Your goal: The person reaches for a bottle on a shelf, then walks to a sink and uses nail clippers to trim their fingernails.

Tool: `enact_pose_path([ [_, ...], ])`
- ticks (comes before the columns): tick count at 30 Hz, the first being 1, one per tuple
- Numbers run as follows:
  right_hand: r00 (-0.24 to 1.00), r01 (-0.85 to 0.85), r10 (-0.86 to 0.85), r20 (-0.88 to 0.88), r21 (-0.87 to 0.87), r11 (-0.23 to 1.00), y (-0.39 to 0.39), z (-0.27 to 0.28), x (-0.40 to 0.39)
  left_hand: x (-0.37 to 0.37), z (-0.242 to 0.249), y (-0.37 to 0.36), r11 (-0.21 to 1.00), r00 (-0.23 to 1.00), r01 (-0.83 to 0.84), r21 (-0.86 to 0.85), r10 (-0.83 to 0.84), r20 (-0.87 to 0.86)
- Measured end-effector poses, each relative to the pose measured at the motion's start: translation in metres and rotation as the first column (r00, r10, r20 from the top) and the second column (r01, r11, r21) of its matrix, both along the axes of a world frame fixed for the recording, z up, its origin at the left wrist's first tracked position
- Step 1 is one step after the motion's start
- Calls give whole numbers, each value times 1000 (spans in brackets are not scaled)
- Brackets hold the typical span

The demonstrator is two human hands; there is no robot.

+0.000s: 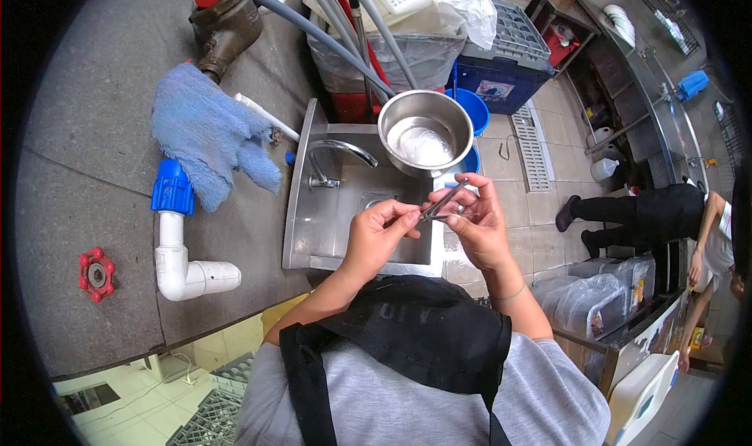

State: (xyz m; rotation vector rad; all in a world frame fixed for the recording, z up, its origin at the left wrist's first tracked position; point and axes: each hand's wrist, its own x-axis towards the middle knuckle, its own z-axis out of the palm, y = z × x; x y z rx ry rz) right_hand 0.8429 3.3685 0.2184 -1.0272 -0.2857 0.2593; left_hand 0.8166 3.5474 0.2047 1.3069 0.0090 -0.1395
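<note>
Over the right part of a steel sink (333, 246), my left hand (381, 234) pinches one end of a small dark metal tool, perhaps scissors or tongs (445, 203). My right hand (479, 223) holds the tool's two spread arms between thumb and fingers. Just beyond my hands, a round steel pot (425, 130) rests at the sink's far right corner, with something pale or shiny at its bottom. A curved chrome faucet (337, 152) stands at the sink's left side.
Left of the sink, a blue cloth (204, 129) hangs over pipework beside a white pipe elbow (196, 278). Blue buckets (472, 111) and a dark blue crate (501, 82) stand behind the pot. Another person (658, 211) in dark clothes is at the right.
</note>
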Motion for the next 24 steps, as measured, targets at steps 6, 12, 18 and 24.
enact_pose_path([
  [6, 995, 18, -4, -98, 139, 990, 1, 5, -1, 1, 2, 0, 996, 999, 14, -93, -17, -30],
  [12, 989, 12, 6, -146, 122, 992, -10, 4, 3, 0, 16, -4, 985, 995, -90, -149, 82, -60],
  [18, 975, 1, 16, -221, 75, 997, -13, -13, 4, 12, -54, 23, 992, 988, -111, -62, 104, -114],
  [24, 943, 1, 9, -332, 32, 999, -18, -35, 10, 28, -136, 48, 959, 925, -251, 131, 278, -258],
])
